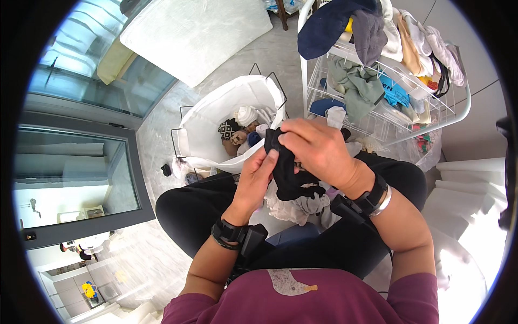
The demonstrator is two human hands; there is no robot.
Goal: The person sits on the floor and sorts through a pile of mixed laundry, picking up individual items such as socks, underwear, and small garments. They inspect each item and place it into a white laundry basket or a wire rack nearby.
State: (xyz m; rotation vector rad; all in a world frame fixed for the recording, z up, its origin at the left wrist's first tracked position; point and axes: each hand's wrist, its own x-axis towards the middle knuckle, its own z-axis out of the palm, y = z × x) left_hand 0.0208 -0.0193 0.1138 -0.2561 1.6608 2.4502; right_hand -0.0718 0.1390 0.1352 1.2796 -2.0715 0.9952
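Both hands hold a black sock-like garment [285, 172] in front of my lap. My left hand [258, 174] pinches its upper left edge between thumb and fingers. Over its top right edge, my right hand [317, 150] is closed, fingertips against the cloth. The lower part of the garment hangs down over a pile of light and grey clothing [289, 206] between my legs. Just beyond my hands stands a white fabric basket [210, 105] with a dark wire frame, holding rolled or bunched socks [238, 135], one with a black-and-white diamond pattern.
A white wire rack [457, 117] at the upper right bears socks, a grey-green cloth [356, 87] and a blue package [392, 89]. A large pale panel [198, 36] lies beyond the basket. A grey-framed glass door [141, 174] stands at left; a small black item [166, 170] lies on the floor.
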